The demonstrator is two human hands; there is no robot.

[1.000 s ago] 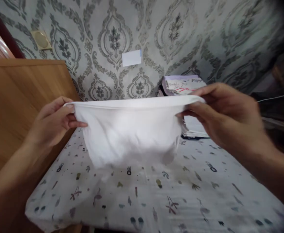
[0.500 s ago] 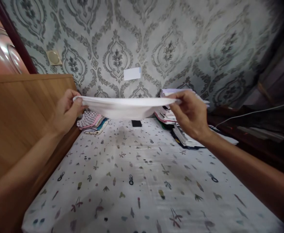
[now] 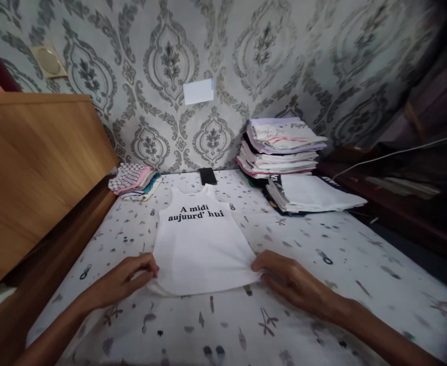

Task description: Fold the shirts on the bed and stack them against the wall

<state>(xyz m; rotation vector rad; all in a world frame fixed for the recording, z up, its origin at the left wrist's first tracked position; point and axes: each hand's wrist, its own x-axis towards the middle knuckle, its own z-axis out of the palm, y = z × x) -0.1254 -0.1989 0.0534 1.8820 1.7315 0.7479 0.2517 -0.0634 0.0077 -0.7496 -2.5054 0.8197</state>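
A white sleeveless top [image 3: 202, 249] with black lettering lies spread on the patterned bedsheet [image 3: 185, 330], its neck and straps toward the wall and its hem toward me. My left hand [image 3: 126, 279] pinches the lower left edge of the top between thumb and fingers. At the lower right corner, my right hand [image 3: 292, 282] grips the hem, with the fabric pulled slightly into creases there. Some of the right fingertips are hidden by the hand and cloth.
A black phone-like object [image 3: 208, 176] lies beyond the top. Small folded clothes [image 3: 135, 182] sit at the back left beside a wooden panel [image 3: 36, 178]. At the back right are a tall folded stack [image 3: 280, 150] and a lower white pile [image 3: 315, 194].
The white top has come down from the air onto the sheet and now shows its lettering. Both hands have moved down toward me with its hem, and the view has tilted lower.
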